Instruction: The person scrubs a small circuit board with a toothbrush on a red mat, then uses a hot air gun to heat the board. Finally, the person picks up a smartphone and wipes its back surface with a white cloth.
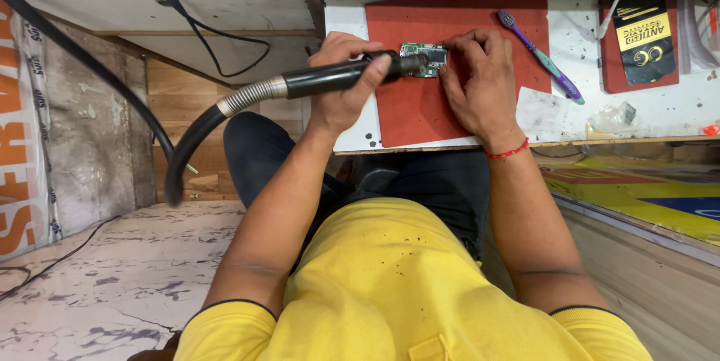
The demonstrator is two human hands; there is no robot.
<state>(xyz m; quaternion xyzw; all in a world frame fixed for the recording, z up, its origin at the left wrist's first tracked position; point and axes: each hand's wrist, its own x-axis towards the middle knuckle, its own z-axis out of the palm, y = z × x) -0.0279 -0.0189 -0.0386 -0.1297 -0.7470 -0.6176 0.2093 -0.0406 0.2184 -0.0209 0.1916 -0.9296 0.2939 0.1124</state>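
At the bottom of the frame is my yellow shirt (390,286), and above it my dark trousers (420,181), because I sit right up at the edge of the white table (675,106).

My arms go up toward the middle of the frame. My left hand (341,83) is closed tight around a black hot air tool (337,76). I hold it like a fat pen, so its tip points right at the small green circuit board (424,59). A thick black hose (187,143) with a silver spring part hangs from the back of the tool and loops down on the left side of the frame.

My right hand (480,83) lies flat over the right end of the board. My fingers are close together and press on it, so it does not slide. There is a red string on that wrist.

The board lies on a red mat (405,113) in the upper middle of the frame. The mat keeps heat away from the table.

Farther right, a purple and green toothbrush (541,57) lies slanted across the mat's edge. Past it sits a black packet (641,38) on a second red mat, in the upper right. A thin black cable (202,27) hangs in the upper left.
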